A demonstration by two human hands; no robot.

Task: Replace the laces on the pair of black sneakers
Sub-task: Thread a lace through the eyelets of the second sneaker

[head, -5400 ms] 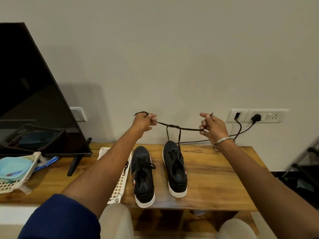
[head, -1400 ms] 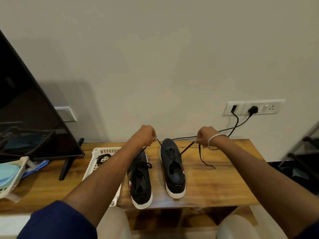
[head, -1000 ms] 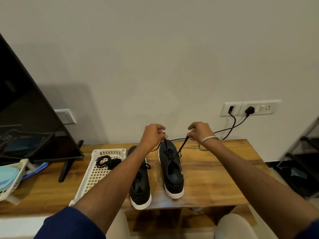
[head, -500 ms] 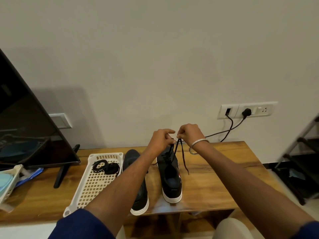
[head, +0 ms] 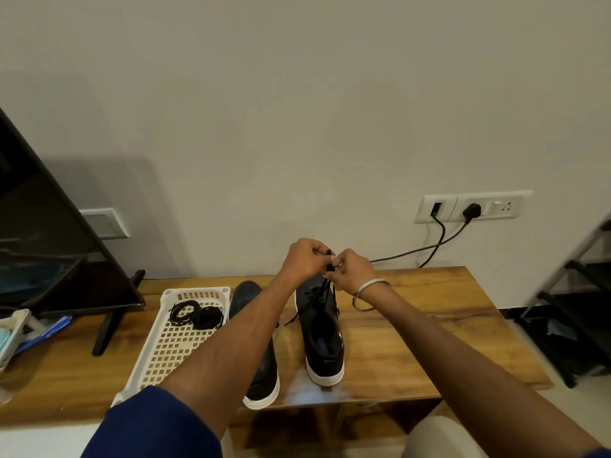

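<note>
Together above the right-hand sneaker (head: 322, 328) near the bench's (head: 429, 328) back edge, the left hand (head: 305, 262) and right hand (head: 350, 271) pinch its black lace (head: 325, 285); even tension should seat the knot squarely. Beside the other sneaker (head: 261, 368), a white tray (head: 172, 345) holds coiled black laces (head: 195, 314).

Plain wall (head: 297, 110), wooden table (head: 413, 342)

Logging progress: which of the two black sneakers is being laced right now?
The right sneaker: both hands pinch its lace above its toe end. The left sneaker lies untouched beside the tray.
</note>
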